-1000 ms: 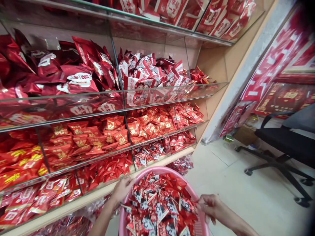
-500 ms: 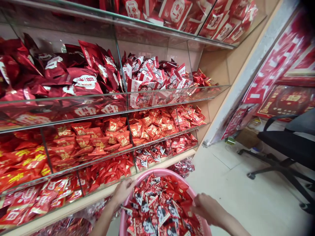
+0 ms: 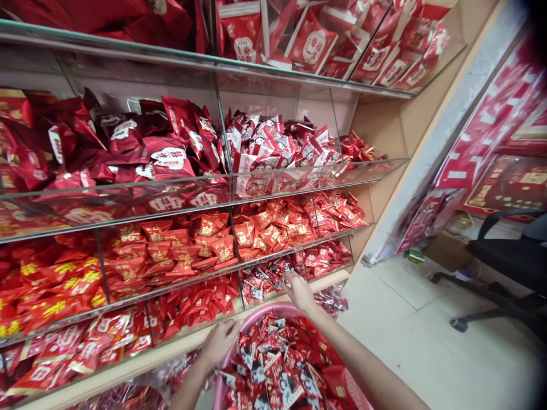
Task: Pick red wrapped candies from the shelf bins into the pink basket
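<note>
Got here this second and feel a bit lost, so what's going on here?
A person's left hand is at the left side of the rim of a pink basket heaped with small red packets, many with black-and-white prints. The right hand is stretched over the basket to the lowest tier of a shelf unit, by similar packets. Whether it holds one is hard to tell. The tiers above hold more red packets.
</note>
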`<state>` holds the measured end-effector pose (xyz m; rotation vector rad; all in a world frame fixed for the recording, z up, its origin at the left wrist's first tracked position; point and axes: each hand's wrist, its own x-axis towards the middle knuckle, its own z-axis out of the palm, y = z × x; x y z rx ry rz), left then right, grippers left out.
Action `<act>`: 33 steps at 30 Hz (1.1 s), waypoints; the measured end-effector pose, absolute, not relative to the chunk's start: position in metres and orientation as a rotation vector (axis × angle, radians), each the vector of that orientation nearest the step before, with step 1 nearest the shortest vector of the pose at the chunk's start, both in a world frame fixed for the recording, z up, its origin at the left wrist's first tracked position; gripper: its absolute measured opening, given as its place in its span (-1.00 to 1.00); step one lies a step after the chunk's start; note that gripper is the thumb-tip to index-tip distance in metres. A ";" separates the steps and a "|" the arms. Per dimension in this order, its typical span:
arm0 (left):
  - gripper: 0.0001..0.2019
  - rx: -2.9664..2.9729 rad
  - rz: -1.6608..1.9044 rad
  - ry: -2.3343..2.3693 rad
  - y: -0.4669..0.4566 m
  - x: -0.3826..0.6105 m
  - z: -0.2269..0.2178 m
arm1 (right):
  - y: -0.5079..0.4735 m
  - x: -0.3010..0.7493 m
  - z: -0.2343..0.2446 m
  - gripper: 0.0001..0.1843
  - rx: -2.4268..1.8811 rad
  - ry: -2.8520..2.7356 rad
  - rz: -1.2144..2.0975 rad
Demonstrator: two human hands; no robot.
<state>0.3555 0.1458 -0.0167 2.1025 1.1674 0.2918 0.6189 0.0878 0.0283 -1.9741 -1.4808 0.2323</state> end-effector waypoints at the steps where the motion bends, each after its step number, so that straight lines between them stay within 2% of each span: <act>1: -0.57 2.105 0.289 1.169 0.146 0.355 -0.017 | 0.091 0.617 0.028 -0.84 -1.963 -1.470 0.229; 4: -0.58 2.103 0.289 1.175 0.146 0.355 -0.017 | 0.098 0.618 0.024 -0.94 -1.878 -1.389 0.288; 14: -0.55 2.086 0.300 1.171 0.144 0.356 -0.013 | 0.085 0.636 0.029 -0.58 -1.665 -1.129 0.609; 22: -0.50 2.070 0.296 1.154 0.144 0.357 -0.010 | 0.031 0.642 0.059 -0.57 -1.457 -0.919 0.979; 33: -0.51 2.058 0.306 1.144 0.144 0.357 -0.012 | 0.006 0.642 0.060 -0.54 -1.478 -0.907 0.993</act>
